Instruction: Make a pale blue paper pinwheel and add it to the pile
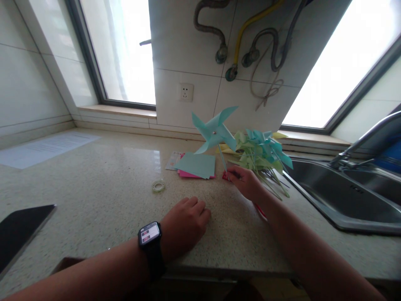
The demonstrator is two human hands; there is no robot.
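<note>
A light-blue paper pinwheel (214, 131) stands up from my right hand (246, 182), tilted a little to the left. Thumb and fingers of that hand pinch its thin stick low down. Just behind the fingertips lies a small red item (224, 175), partly covered. Under my right wrist peeks a curved red piece (260, 211), mostly hidden. My left hand (186, 223) rests on the counter near its front edge, fingers curled in, with nothing seen in them. In front of it lie a stack of blue and pink paper (197, 164) and a tape roll (158, 186).
Several green and blue pinwheels (260, 150) lie heaped at the right, beside the steel sink (338, 200). A printed sheet (46, 146) is at the far left, a dark flat panel (23, 232) at the near left. Pipes (241, 33) run down the wall.
</note>
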